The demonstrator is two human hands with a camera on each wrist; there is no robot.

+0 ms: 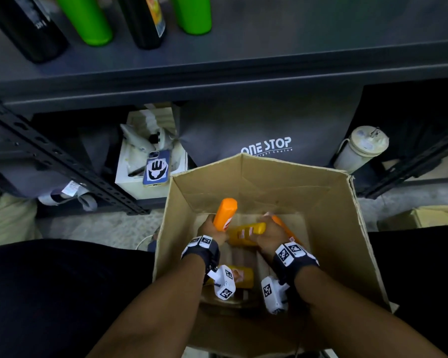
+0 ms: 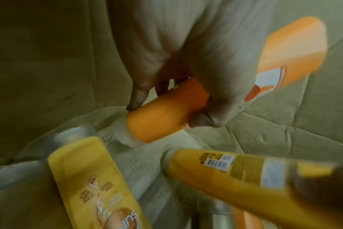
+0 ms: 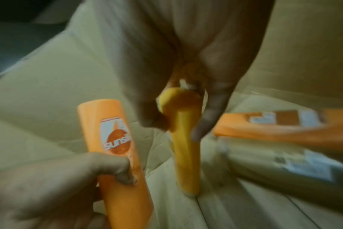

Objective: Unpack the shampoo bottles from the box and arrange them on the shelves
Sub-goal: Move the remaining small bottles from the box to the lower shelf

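Both hands reach into an open cardboard box (image 1: 329, 215). My left hand (image 1: 212, 230) grips an orange shampoo bottle (image 1: 226, 212) around its lower part, white cap down and base tilted up; it shows as the orange bottle (image 2: 162, 117) in the left wrist view and the orange bottle (image 3: 116, 139) in the right wrist view. My right hand (image 1: 268, 233) holds a yellow bottle (image 1: 247, 232), also seen as the yellow bottle (image 3: 186, 147), by one end. A second orange bottle (image 3: 274, 128) and a second yellow bottle (image 2: 92, 186) lie on the box floor.
A grey shelf (image 1: 269, 55) above the box carries black and green bottles (image 1: 93, 24) at its left. Below it stand a grey "ONE STOP" bag (image 1: 267, 130), a white box with a phone (image 1: 156, 168) on it, and a white canister (image 1: 360, 148).
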